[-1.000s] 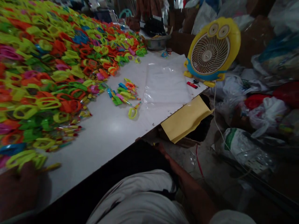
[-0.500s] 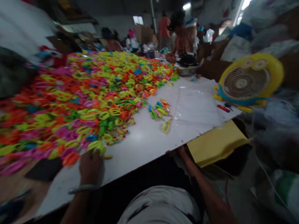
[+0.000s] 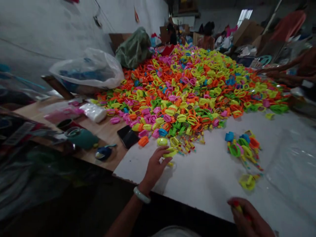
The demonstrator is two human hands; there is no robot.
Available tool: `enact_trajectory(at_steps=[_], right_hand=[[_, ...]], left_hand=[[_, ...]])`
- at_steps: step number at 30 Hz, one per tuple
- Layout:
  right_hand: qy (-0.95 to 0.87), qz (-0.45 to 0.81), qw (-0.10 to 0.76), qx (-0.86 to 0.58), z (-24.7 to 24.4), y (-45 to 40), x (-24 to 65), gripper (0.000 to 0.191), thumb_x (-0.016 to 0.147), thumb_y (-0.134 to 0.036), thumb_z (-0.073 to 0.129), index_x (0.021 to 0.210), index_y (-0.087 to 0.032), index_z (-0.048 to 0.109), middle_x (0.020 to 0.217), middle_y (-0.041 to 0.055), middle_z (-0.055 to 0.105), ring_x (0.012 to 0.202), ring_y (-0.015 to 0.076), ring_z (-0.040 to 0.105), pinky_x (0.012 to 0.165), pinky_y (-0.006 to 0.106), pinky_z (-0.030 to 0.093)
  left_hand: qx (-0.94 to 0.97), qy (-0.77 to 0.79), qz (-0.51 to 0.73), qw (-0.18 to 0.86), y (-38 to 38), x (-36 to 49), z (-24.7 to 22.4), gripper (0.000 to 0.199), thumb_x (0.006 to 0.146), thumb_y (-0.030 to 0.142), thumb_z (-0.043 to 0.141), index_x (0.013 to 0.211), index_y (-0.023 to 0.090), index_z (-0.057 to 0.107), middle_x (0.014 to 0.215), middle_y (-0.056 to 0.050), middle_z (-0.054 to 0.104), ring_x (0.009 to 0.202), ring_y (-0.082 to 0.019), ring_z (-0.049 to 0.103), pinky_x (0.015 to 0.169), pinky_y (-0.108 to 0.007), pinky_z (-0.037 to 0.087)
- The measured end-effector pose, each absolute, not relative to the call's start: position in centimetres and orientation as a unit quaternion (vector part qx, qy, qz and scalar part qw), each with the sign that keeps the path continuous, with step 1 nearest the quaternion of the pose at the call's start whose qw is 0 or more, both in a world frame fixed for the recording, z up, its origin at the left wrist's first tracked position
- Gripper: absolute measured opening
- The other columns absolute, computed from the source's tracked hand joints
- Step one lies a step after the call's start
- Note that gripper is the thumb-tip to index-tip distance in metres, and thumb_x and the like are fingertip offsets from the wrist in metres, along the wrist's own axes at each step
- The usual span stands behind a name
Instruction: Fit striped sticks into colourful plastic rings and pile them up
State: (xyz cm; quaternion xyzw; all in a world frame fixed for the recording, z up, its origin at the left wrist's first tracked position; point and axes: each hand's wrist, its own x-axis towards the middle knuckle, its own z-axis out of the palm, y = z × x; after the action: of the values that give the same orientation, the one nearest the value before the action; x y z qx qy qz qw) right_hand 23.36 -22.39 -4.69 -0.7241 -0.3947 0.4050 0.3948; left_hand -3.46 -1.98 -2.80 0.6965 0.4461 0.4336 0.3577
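Note:
My left hand [image 3: 154, 168], with a pale bangle at the wrist, has its thumb and fingers around a yellow-green plastic piece [image 3: 171, 152] that looks like a toy watch. It is at the front edge of a big heap of similar bright plastic pieces [image 3: 177, 98]. Low on the right, my right hand [image 3: 249, 217] is closed on a small red and yellow stick [image 3: 237, 206], mostly covered by the fingers. Beyond that hand, a yellow loop piece [image 3: 247, 182] and a small cluster of coloured pieces [image 3: 243, 146] lie on the white board [image 3: 197, 177].
Left of the heap lie a black phone [image 3: 127, 136], a teal cup [image 3: 81, 137] and a small dark blue object [image 3: 105, 152]. A white plastic bag [image 3: 89, 70] stands behind them. Clear plastic sheeting [image 3: 293, 164] covers the right side. Another person's arms [image 3: 286, 70] reach in at far right.
The view has swung left, so the fan has gone out of sight. My right hand has come up from below the table edge, now gripping the small stick. My left hand stays by the heap's front edge.

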Motion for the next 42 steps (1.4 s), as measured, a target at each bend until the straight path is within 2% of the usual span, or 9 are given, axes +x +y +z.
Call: enact_trajectory(at_steps=[4,5,7,9,13,20,25,35,42], right_hand=[[-0.598,0.320,0.397,-0.619,-0.9,-13.5,19.2,0.034,0.087,-0.041,0.049,0.118,-0.027,0.055,0.116,0.0058,0.061,0.105,0.0226,0.058,0.089,0.034,0.047],[-0.629,0.324,0.385,-0.593,-0.5,-11.7,18.2,0.033,0.088,-0.039,0.048,0.118,-0.026,0.054,0.115,0.0057,0.061,0.103,0.0214,0.057,0.088,0.033,0.047],[-0.649,0.343,0.356,-0.578,-0.5,-9.6,16.3,0.021,0.089,-0.038,0.047,0.101,-0.023,0.057,0.093,0.0030,0.064,0.083,0.0174,0.059,0.073,0.028,0.048],[-0.616,0.378,0.357,-0.592,-1.1,-9.2,15.1,0.021,0.089,-0.041,0.046,0.086,-0.022,0.053,0.071,-0.0020,0.056,0.064,0.0136,0.053,0.058,0.023,0.043],[-0.537,0.430,0.391,-0.611,-2.5,-10.7,13.9,0.025,0.089,-0.045,0.046,0.084,-0.021,0.050,0.067,-0.0041,0.051,0.060,0.0118,0.049,0.054,0.021,0.041],[-0.557,0.390,0.383,-0.625,-2.4,-11.7,16.1,0.022,0.091,-0.039,0.044,0.104,-0.022,0.049,0.082,-0.0002,0.057,0.068,0.0132,0.055,0.062,0.023,0.046],[-0.654,0.333,0.374,-0.567,-2.4,-10.3,18.0,0.018,0.091,-0.031,0.048,0.105,-0.024,0.057,0.098,0.0038,0.061,0.093,0.0168,0.057,0.082,0.028,0.046],[-0.714,0.307,0.369,-0.509,-2.1,-8.9,17.7,0.025,0.093,-0.026,0.043,0.115,-0.024,0.056,0.096,0.0059,0.062,0.091,0.0173,0.059,0.080,0.031,0.051],[-0.772,0.268,0.265,-0.511,-2.2,-9.3,18.3,0.025,0.095,-0.023,0.036,0.112,-0.019,0.054,0.087,0.0065,0.059,0.080,0.0178,0.057,0.071,0.029,0.049]], left_hand=[[0.720,0.413,0.361,0.425,-3.7,-1.9,-0.6,0.020,0.079,0.030,0.063,0.096,0.020,0.060,0.113,-0.007,0.060,0.107,-0.021,0.055,0.093,-0.035,0.043],[0.716,0.411,0.351,0.441,-4.0,-1.6,-0.3,0.021,0.078,0.030,0.064,0.097,0.020,0.059,0.111,-0.007,0.061,0.103,-0.020,0.056,0.090,-0.034,0.044],[0.682,0.421,0.362,0.476,-4.6,-0.9,-0.1,0.027,0.078,0.030,0.064,0.102,0.019,0.057,0.108,-0.007,0.061,0.096,-0.019,0.058,0.085,-0.032,0.046],[0.616,0.428,0.396,0.529,-5.1,-0.1,-0.3,0.033,0.081,0.030,0.061,0.112,0.020,0.053,0.109,-0.007,0.061,0.097,-0.019,0.058,0.085,-0.031,0.046],[0.516,0.441,0.409,0.610,-6.1,1.3,-1.0,0.032,0.090,0.035,0.044,0.116,0.019,0.053,0.112,-0.007,0.062,0.105,-0.019,0.056,0.093,-0.031,0.042],[0.610,0.510,0.324,0.512,-5.6,0.7,-1.6,0.030,0.093,0.039,0.036,0.105,0.020,0.055,0.087,-0.002,0.063,0.081,-0.016,0.058,0.075,-0.028,0.043],[0.661,0.508,0.261,0.487,-4.9,0.3,-1.2,0.023,0.089,0.038,0.044,0.086,0.019,0.057,0.077,0.001,0.062,0.071,-0.014,0.056,0.066,-0.024,0.040],[0.665,0.510,0.248,0.485,-5.1,0.7,-1.8,0.031,0.087,0.044,0.047,0.076,0.019,0.061,0.070,0.002,0.060,0.068,-0.013,0.056,0.065,-0.021,0.041],[0.679,0.518,0.235,0.465,-5.3,0.9,-1.6,0.036,0.088,0.044,0.043,0.071,0.018,0.060,0.065,0.002,0.056,0.063,-0.012,0.052,0.061,-0.022,0.038]])
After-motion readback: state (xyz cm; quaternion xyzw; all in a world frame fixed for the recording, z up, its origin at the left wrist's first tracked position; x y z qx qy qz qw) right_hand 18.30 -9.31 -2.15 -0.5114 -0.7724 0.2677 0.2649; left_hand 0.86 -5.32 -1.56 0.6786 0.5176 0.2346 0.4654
